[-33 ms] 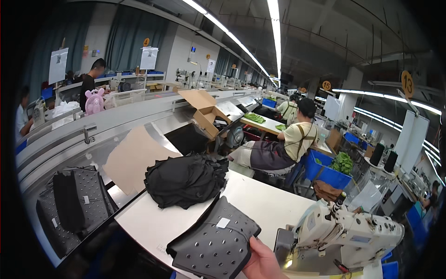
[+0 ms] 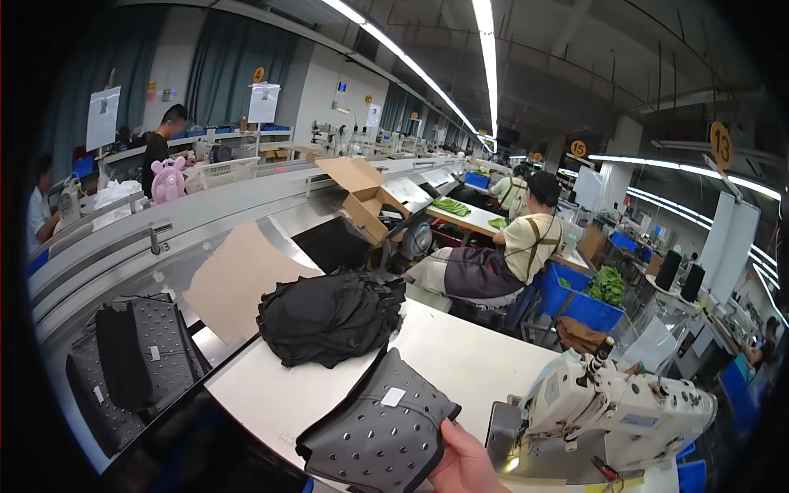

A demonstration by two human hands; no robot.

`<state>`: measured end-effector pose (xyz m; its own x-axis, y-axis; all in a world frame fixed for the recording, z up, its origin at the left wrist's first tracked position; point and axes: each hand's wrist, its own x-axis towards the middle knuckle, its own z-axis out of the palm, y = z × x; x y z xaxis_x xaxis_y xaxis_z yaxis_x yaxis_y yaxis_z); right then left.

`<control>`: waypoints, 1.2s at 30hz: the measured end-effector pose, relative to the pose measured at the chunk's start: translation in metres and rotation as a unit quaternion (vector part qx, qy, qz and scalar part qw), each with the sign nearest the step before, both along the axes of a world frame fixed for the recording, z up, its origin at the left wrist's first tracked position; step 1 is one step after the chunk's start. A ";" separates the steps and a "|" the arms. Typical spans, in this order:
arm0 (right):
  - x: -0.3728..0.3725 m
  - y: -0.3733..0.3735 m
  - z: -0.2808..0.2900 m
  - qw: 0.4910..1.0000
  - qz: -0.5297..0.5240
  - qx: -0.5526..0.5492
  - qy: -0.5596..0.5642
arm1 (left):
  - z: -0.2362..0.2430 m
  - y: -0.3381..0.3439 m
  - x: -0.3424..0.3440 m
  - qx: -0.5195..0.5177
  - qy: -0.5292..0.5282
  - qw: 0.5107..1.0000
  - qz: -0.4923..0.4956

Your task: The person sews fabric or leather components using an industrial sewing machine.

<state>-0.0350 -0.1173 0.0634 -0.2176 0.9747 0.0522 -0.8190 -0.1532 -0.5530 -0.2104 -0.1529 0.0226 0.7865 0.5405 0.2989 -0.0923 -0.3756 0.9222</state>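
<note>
My right hand (image 2: 465, 462) comes in from the lower edge, thumb on top, and is closed on the right edge of a dark grey panel with metal studs (image 2: 362, 440). A small white label (image 2: 393, 398) is on the panel's upper face. The panel is tilted at the front of the white sewing table (image 2: 460, 341); its underside is hidden. Just beyond it lies a heap of black cut pieces (image 2: 329, 319). A white sewing machine (image 2: 625, 403) stands to the right of my hand. My left hand is out of view.
More studded grey panels (image 2: 173, 337) with a black strip lie at left. A beige sheet (image 2: 234, 279) and an open cardboard box (image 2: 370, 201) are beyond the heap. A seated co-worker (image 2: 526, 255) works ahead, beside a blue bin (image 2: 596, 311). Red-handled snips (image 2: 606, 468) lie by the machine.
</note>
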 end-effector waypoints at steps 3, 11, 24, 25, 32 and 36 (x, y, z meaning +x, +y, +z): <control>0.013 -0.014 -0.012 0.999 -0.014 -0.032 -0.024 | -0.014 0.008 0.012 -0.144 0.060 0.986 0.056; 0.018 -0.044 -0.057 0.972 -0.008 -0.200 -0.120 | -0.040 0.032 0.031 -0.021 -0.160 0.972 0.173; 0.078 -0.081 0.029 0.676 -0.257 0.260 -0.640 | -0.012 0.002 0.068 -0.413 -0.277 0.868 -0.003; 0.072 -0.074 0.021 0.745 -0.201 0.200 -0.604 | -0.015 -0.001 0.072 -0.434 -0.297 0.850 -0.001; 0.037 -0.073 0.006 0.881 -0.188 0.094 -0.423 | -0.013 -0.001 0.073 -0.292 -0.232 0.927 0.034; 0.023 -0.087 0.014 0.920 -0.189 0.108 -0.327 | -0.012 -0.002 0.064 -0.264 -0.206 0.941 0.043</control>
